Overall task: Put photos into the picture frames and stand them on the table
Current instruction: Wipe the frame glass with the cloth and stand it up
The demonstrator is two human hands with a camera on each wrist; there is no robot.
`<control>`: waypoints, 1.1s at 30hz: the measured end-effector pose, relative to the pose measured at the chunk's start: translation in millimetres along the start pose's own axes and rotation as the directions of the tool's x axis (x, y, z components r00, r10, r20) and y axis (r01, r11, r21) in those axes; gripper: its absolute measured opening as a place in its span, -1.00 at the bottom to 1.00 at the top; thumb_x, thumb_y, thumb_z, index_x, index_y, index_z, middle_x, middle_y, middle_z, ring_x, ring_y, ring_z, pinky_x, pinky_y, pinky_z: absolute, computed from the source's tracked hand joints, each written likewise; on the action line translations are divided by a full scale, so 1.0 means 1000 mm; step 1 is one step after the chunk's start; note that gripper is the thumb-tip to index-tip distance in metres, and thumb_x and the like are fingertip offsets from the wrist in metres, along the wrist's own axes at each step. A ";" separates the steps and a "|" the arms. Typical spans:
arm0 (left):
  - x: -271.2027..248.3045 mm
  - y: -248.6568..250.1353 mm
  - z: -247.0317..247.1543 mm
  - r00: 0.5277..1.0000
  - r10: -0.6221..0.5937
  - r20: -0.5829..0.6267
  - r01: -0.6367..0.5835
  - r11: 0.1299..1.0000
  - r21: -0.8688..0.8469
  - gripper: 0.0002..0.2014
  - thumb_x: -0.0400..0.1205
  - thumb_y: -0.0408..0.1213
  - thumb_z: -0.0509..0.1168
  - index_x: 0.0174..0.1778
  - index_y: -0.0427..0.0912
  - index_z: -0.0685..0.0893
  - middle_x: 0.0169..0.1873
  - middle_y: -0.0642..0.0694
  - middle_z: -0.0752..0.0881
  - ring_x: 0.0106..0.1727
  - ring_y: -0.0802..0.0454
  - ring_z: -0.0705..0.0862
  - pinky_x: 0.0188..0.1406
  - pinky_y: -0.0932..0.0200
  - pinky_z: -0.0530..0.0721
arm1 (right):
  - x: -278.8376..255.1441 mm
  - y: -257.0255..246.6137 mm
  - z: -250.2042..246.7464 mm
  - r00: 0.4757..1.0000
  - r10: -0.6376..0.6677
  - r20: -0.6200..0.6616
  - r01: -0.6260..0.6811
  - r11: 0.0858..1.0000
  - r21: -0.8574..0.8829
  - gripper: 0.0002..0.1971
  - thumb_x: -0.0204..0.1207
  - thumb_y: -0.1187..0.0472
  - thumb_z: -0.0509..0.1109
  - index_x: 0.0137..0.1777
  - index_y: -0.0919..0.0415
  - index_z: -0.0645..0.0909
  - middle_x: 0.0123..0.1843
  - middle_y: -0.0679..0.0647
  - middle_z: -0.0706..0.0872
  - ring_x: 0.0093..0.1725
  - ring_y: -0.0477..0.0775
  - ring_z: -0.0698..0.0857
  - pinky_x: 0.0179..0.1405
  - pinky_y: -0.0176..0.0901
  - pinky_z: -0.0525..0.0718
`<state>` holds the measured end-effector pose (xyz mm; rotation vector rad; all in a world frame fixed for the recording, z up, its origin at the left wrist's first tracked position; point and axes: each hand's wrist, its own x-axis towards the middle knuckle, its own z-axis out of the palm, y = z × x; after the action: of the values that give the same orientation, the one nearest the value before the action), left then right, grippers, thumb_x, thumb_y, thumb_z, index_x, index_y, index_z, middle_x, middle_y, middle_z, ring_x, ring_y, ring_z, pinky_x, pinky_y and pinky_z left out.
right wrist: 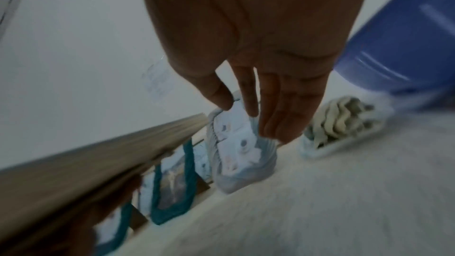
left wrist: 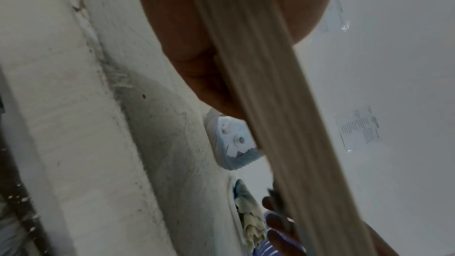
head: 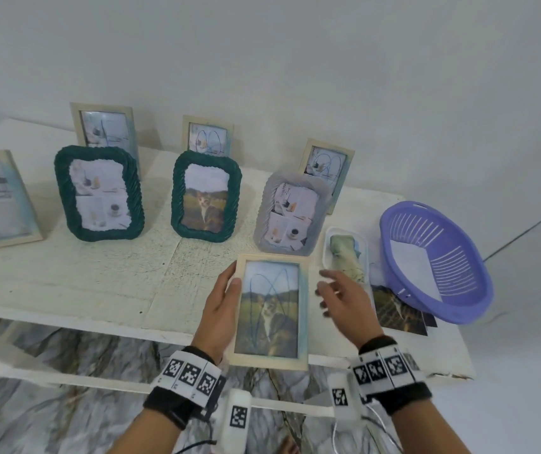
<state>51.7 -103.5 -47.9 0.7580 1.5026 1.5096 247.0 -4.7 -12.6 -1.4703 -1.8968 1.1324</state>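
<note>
Head view: left hand grips cat-photo frame, right hand loose, no legible txt.

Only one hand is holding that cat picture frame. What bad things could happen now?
1. The left hand alone grips the wooden cat-photo frame by one edge, out over the table's front edge; the right hand is open beside it. It might slip and fall to the floor.
2. Standing it up close to the grey frame could knock that one over.
</note>
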 end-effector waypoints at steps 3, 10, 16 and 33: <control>-0.002 -0.002 -0.008 1.000 0.014 -0.024 -0.015 1.000 -0.021 -0.64 0.79 -0.05 0.08 0.51 0.25 0.46 0.47 0.24 0.53 0.50 0.28 0.46 0.60 -0.02 0.37 | 0.038 -0.001 -0.013 0.976 -0.103 -0.192 0.030 0.935 -0.352 -0.69 0.64 0.16 0.26 0.34 0.22 0.56 0.06 0.15 0.71 -0.02 0.16 0.69 -0.02 -0.13 0.56; -0.010 0.005 -0.016 0.996 0.091 -0.024 -0.089 0.994 0.067 -0.59 0.77 -0.06 0.07 0.56 0.24 0.33 0.50 0.34 0.40 0.44 0.64 0.31 0.54 0.39 0.25 | 0.100 0.012 -0.015 0.994 -0.040 -0.100 -0.051 0.643 -0.764 -0.53 0.64 0.11 0.22 0.54 0.12 0.33 0.39 0.31 0.47 0.31 0.38 0.44 0.21 0.16 0.52; -0.009 0.005 -0.022 0.990 0.140 -0.021 -0.136 0.984 0.116 -0.57 0.79 -0.12 0.07 0.61 0.21 0.32 0.50 0.45 0.35 0.43 0.71 0.24 0.24 0.78 0.21 | 0.116 0.029 -0.017 0.992 0.081 -0.098 -0.126 0.705 -0.698 -0.50 0.55 0.39 0.22 0.50 0.14 0.40 0.33 0.37 0.49 0.28 0.44 0.51 0.19 0.13 0.54; -0.006 0.018 -0.010 0.973 0.232 -0.018 -0.224 0.955 0.193 -0.58 0.78 -0.18 0.12 0.57 0.20 0.38 -0.48 0.22 0.24 -0.55 0.27 0.28 -0.50 0.45 0.31 | -0.034 -0.036 0.043 0.934 -0.335 -0.123 0.271 0.890 -0.366 -0.52 0.43 0.06 0.22 0.39 -0.10 0.50 0.07 0.01 0.44 -0.02 0.10 0.56 -0.18 -0.12 0.56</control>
<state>43.2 -111.5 -30.5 1.0496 1.6516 1.5715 204.3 -52.8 -2.2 -1.3267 -2.1719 0.5200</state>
